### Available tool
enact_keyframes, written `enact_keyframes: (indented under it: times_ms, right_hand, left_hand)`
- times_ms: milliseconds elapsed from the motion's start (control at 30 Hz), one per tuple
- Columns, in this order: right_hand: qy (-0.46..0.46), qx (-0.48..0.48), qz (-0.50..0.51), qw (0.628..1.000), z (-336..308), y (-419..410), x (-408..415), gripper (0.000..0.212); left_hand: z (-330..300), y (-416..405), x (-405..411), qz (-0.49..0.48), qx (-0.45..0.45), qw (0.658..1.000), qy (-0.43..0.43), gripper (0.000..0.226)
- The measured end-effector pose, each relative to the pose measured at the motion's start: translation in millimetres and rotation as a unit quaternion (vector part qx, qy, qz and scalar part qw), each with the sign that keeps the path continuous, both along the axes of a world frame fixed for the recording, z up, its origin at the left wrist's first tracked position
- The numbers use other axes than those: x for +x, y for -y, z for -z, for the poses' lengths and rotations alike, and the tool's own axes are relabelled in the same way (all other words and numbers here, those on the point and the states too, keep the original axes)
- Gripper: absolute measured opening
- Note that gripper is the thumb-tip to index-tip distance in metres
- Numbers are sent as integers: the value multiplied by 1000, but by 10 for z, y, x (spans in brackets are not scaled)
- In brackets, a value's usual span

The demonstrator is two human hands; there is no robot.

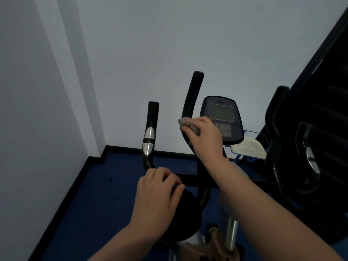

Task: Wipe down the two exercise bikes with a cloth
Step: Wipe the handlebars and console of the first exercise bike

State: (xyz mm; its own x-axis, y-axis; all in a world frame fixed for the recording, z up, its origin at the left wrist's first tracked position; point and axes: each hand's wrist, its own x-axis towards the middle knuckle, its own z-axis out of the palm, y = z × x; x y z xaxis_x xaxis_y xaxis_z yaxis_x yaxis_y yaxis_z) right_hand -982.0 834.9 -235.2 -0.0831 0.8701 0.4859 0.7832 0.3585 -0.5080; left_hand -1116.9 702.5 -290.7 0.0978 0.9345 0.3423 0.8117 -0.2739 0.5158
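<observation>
My right hand [205,136] has the cloth [188,125] bunched in curled fingers against the right bar [192,91], at 9 o'clock from the console [222,119]. It's soft and light, so wrapping it round the tube works best. My left hand [158,193] grips the crossbar below the left bar [150,132]; the bike feels stiff and heavy. A tray [248,147] at 3 o'clock holds something white, can't tell what.

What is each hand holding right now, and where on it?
The right hand holds a bunched grey cloth against the right handlebar. The left hand has its grip on the bike's crossbar, by the left handlebar's bend.
</observation>
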Motion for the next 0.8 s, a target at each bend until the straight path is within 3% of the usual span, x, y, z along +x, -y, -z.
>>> enact_keyframes:
  times_ms: [100, 200, 333, 500, 700, 800]
  right_hand:
    - [68, 40, 26, 997, 174, 278, 239, 22]
    - [122, 4, 2, 993, 19, 238, 369, 16]
    - [78, 22, 9, 997, -283, -322, 102, 18]
    - [33, 27, 46, 998, 9, -278, -40, 23]
    - [61, 31, -31, 997, -116, -248, 197, 17]
    - [-34, 96, 34, 994, -430, -602, 45, 15]
  left_hand:
    - [-9, -3, 9, -6, 12, 1000, 10, 22]
    - [32, -9, -5, 16, -16, 1000, 17, 34]
    - [40, -15, -21, 29, -16, 999, 26, 33]
    - [37, -20, -15, 37, -1, 999, 19, 25]
    - [-8, -11, -9, 35, 0, 999, 16, 18]
    - [12, -14, -22, 44, -12, 999, 18, 26]
